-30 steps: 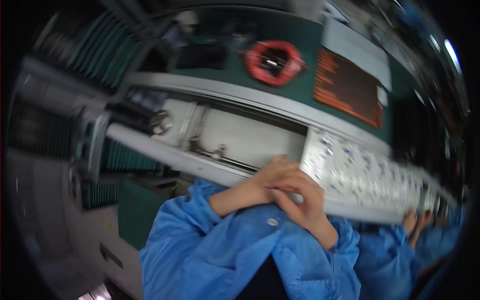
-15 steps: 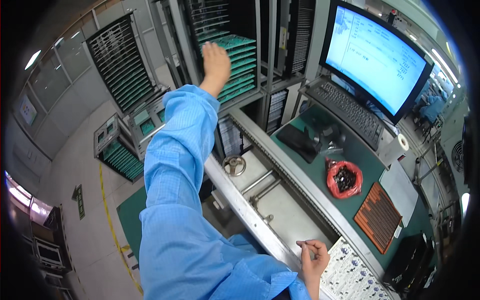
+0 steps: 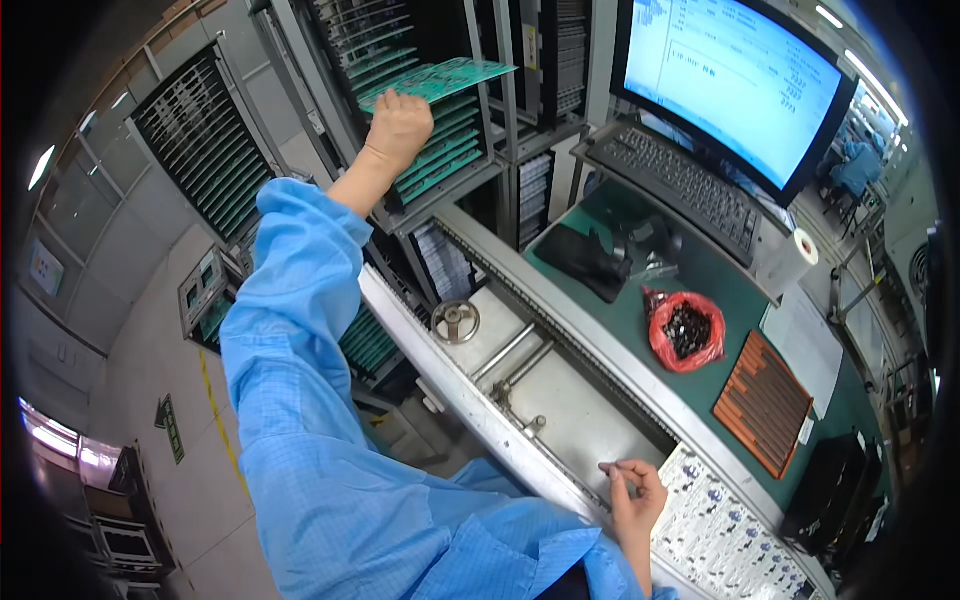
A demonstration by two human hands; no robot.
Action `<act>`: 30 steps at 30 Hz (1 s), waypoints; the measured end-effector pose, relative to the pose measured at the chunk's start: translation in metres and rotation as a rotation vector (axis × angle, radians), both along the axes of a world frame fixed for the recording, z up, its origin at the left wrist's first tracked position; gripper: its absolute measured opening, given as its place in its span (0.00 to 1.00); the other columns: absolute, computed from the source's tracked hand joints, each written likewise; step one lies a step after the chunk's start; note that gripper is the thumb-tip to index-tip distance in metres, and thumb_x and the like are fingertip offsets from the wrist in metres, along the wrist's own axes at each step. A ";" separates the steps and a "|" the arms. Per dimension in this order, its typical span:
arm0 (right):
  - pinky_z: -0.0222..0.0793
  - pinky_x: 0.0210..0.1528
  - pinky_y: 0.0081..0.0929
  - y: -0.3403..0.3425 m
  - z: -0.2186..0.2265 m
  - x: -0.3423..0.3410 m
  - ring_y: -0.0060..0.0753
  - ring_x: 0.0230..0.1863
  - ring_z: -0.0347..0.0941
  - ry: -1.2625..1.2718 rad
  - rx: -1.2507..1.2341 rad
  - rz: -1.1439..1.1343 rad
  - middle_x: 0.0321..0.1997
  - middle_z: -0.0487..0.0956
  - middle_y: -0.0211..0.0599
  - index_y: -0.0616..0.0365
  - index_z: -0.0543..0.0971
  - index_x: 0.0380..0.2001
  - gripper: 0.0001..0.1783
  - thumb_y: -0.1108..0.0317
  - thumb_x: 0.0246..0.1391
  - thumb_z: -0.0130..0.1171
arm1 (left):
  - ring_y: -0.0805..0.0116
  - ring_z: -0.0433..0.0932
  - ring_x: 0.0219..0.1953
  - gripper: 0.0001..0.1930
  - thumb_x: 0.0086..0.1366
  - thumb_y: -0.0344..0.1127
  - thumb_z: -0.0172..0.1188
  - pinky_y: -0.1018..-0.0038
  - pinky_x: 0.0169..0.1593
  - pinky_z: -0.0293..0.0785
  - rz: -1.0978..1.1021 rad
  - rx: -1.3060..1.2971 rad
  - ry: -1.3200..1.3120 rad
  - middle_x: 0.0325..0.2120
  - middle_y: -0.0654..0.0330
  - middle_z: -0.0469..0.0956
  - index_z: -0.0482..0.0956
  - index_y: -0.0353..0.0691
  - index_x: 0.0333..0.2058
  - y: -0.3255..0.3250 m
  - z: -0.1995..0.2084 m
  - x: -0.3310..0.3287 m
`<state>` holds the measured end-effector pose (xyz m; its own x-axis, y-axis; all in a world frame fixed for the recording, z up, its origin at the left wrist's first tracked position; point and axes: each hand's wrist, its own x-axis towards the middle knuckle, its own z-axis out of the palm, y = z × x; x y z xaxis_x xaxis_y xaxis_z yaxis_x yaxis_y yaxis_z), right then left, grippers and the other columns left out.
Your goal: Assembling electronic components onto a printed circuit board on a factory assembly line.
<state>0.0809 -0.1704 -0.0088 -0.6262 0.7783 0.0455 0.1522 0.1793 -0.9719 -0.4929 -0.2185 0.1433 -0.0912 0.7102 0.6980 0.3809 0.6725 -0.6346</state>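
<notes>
My left hand [image 3: 402, 128] is closed on the near edge of a green circuit board [image 3: 452, 80], which sticks partly out of a rack. Below it, more green boards [image 3: 440, 150] lie in the slots of the black magazine rack. My right hand [image 3: 637, 494] is held over the metal conveyor [image 3: 580, 425], thumb and fingertips pinched together around a small dark thing too tiny to name. Beside that hand, a white panel [image 3: 725, 525] with several small dark components sits on the rails.
On the green worktop stand a red bag [image 3: 686, 332] of small dark parts, an orange tray [image 3: 765, 405] with brown strips, a black bag [image 3: 580, 258] and a white roll [image 3: 795, 262]. A keyboard [image 3: 680, 190] and monitor [image 3: 735, 85] stand behind. A handwheel [image 3: 456, 322] sits on the conveyor.
My left hand has closed on the top green board and drawn it partly out of the rack. My right hand keeps its pinch in nearly the same place. The view has shifted slightly.
</notes>
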 end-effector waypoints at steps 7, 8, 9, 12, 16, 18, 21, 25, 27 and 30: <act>0.58 0.67 0.45 0.007 0.009 0.021 0.53 0.66 0.65 0.252 0.194 -0.053 0.62 0.70 0.59 0.64 0.77 0.32 0.06 0.81 0.48 0.60 | 0.66 0.78 0.25 0.05 0.63 0.31 0.59 0.71 0.30 0.74 -0.629 0.247 -0.581 0.25 0.60 0.80 0.79 0.35 0.32 -0.043 0.058 0.191; 0.53 0.69 0.49 0.011 0.014 0.024 0.55 0.69 0.59 0.324 0.193 -0.048 0.66 0.64 0.60 0.64 0.77 0.32 0.06 0.80 0.48 0.60 | 0.66 0.78 0.25 0.05 0.63 0.31 0.59 0.71 0.30 0.74 -0.644 0.227 -0.617 0.25 0.60 0.80 0.79 0.35 0.32 -0.055 0.058 0.203; 0.48 0.72 0.52 0.014 0.017 0.026 0.58 0.73 0.53 0.401 0.192 -0.048 0.70 0.59 0.60 0.63 0.77 0.32 0.06 0.80 0.48 0.60 | 0.72 0.76 0.26 0.08 0.65 0.33 0.58 0.73 0.30 0.72 -0.670 0.178 -0.997 0.24 0.62 0.79 0.79 0.33 0.33 -0.064 0.057 0.210; 0.45 0.72 0.54 0.027 0.028 0.039 0.60 0.74 0.48 0.506 0.149 -0.025 0.73 0.53 0.60 0.63 0.78 0.33 0.06 0.80 0.49 0.60 | 0.79 0.72 0.26 0.10 0.67 0.35 0.58 0.76 0.31 0.69 -0.683 -0.034 -1.586 0.23 0.66 0.77 0.79 0.32 0.34 -0.045 0.026 0.233; 0.52 0.71 0.49 0.021 0.018 0.050 0.54 0.74 0.51 0.503 -0.138 0.007 0.73 0.53 0.60 0.63 0.79 0.36 0.07 0.80 0.52 0.60 | 0.82 0.69 0.26 0.11 0.67 0.36 0.58 0.79 0.30 0.66 -0.627 -0.460 -1.981 0.23 0.67 0.76 0.80 0.32 0.34 0.003 -0.026 0.253; 0.54 0.69 0.45 0.013 0.009 0.048 0.51 0.73 0.52 0.484 -0.246 -0.024 0.73 0.53 0.60 0.63 0.80 0.36 0.07 0.80 0.53 0.60 | 0.81 0.70 0.26 0.11 0.68 0.37 0.58 0.79 0.30 0.66 -0.586 -0.601 -2.042 0.24 0.67 0.77 0.80 0.33 0.34 0.028 -0.055 0.249; 0.59 0.67 0.39 0.007 -0.001 0.040 0.45 0.72 0.55 0.447 -0.462 -0.051 0.73 0.52 0.59 0.63 0.80 0.38 0.08 0.80 0.54 0.60 | 0.78 0.75 0.29 0.13 0.69 0.40 0.58 0.79 0.34 0.72 -0.457 -0.607 -2.385 0.26 0.65 0.79 0.81 0.33 0.36 0.052 -0.101 0.238; 0.62 0.63 0.30 0.007 -0.009 0.032 0.38 0.70 0.59 0.391 -0.578 -0.165 0.74 0.53 0.59 0.62 0.81 0.39 0.08 0.79 0.55 0.60 | 0.72 0.80 0.33 0.18 0.69 0.43 0.57 0.74 0.40 0.78 -0.157 -0.298 -2.607 0.30 0.58 0.81 0.79 0.29 0.40 0.059 -0.130 0.242; 0.61 0.64 0.30 0.007 -0.012 0.029 0.38 0.69 0.61 0.363 -0.603 -0.197 0.73 0.52 0.60 0.62 0.81 0.39 0.08 0.78 0.55 0.61 | 0.70 0.81 0.35 0.18 0.69 0.42 0.57 0.73 0.41 0.78 -0.123 -0.172 -2.703 0.32 0.56 0.81 0.78 0.27 0.40 0.056 -0.140 0.248; 0.61 0.64 0.30 0.009 -0.022 0.027 0.37 0.69 0.62 0.341 -0.634 -0.235 0.73 0.52 0.61 0.62 0.81 0.39 0.07 0.78 0.55 0.62 | 0.66 0.82 0.37 0.18 0.69 0.39 0.55 0.71 0.45 0.79 -0.043 0.118 -2.859 0.35 0.51 0.81 0.76 0.23 0.41 0.047 -0.153 0.256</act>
<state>0.1079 -0.1617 -0.0304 -0.4721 0.8313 -0.2934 -0.2102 -0.4294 -0.8783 -0.2370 -0.1715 -0.0098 -0.1605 0.7280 -0.6665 -0.2402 0.6262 0.7417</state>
